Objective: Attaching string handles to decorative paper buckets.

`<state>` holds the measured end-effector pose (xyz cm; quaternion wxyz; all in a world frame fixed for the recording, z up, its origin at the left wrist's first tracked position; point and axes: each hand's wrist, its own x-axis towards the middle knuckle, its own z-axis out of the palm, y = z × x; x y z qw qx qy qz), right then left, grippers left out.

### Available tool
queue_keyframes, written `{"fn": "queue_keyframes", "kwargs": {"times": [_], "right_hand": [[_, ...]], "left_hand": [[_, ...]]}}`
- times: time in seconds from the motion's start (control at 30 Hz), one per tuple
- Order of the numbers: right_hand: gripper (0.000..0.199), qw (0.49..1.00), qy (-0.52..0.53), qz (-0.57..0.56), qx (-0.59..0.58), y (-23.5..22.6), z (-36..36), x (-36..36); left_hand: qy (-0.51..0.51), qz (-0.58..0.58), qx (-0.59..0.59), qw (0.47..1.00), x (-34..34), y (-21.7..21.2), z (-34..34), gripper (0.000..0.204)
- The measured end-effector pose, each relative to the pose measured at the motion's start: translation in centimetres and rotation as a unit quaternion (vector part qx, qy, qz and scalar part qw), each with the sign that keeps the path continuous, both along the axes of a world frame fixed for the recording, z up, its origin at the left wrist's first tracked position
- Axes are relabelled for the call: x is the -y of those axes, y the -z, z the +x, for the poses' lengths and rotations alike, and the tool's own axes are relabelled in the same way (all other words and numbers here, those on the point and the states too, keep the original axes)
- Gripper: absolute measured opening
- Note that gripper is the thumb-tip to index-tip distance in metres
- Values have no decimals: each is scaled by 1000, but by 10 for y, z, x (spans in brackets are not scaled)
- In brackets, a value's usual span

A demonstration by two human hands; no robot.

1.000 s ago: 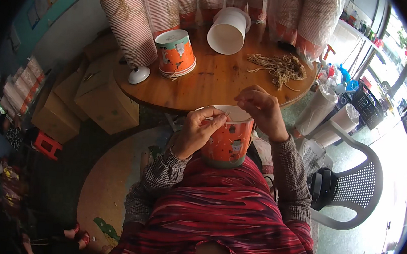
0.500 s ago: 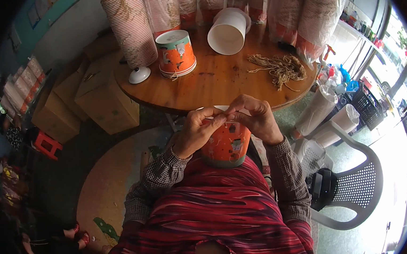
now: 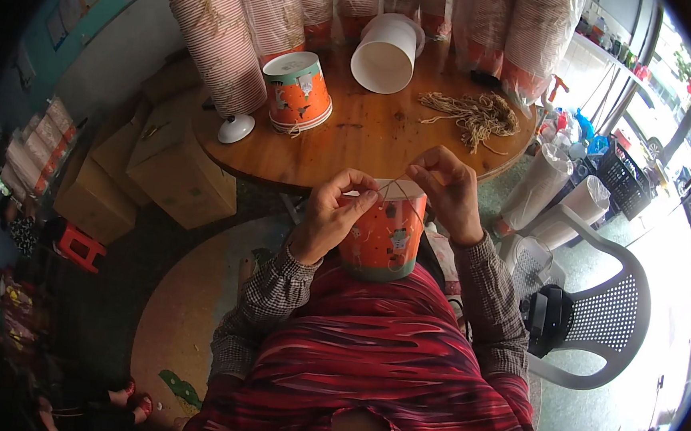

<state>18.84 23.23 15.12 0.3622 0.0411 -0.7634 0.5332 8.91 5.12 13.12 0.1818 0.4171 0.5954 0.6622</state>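
Observation:
An orange paper bucket (image 3: 384, 238) with cartoon prints stands upright in my lap, just below the table edge. My left hand (image 3: 333, 215) pinches its left rim, with a thin string end between thumb and finger. My right hand (image 3: 447, 192) is at the right rim, fingers pinched on the same thin string (image 3: 402, 186), which spans the bucket's mouth. On the round wooden table (image 3: 367, 137) lie a bundle of tan strings (image 3: 476, 116), a second orange bucket (image 3: 296, 92) standing mouth down, and a white bucket (image 3: 385, 54) tipped on its side.
Tall stacks of nested paper buckets (image 3: 214, 30) line the table's far side. A small white lid (image 3: 235, 130) sits at the table's left edge. Cardboard boxes (image 3: 176, 176) stand on the floor at left. A white plastic chair (image 3: 595, 313) is at right.
My right hand came down from above the bucket to its right rim, and both hands now hold the string taut across the bucket's mouth.

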Motion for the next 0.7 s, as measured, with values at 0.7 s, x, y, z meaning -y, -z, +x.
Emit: {"fn": "queue_keyframes", "kwargs": {"times": [0.7], "right_hand": [[13,996,-9,89,-22,-7,6,34]], "left_hand": [[44,99,91,990,1,-12,24,23]]}}
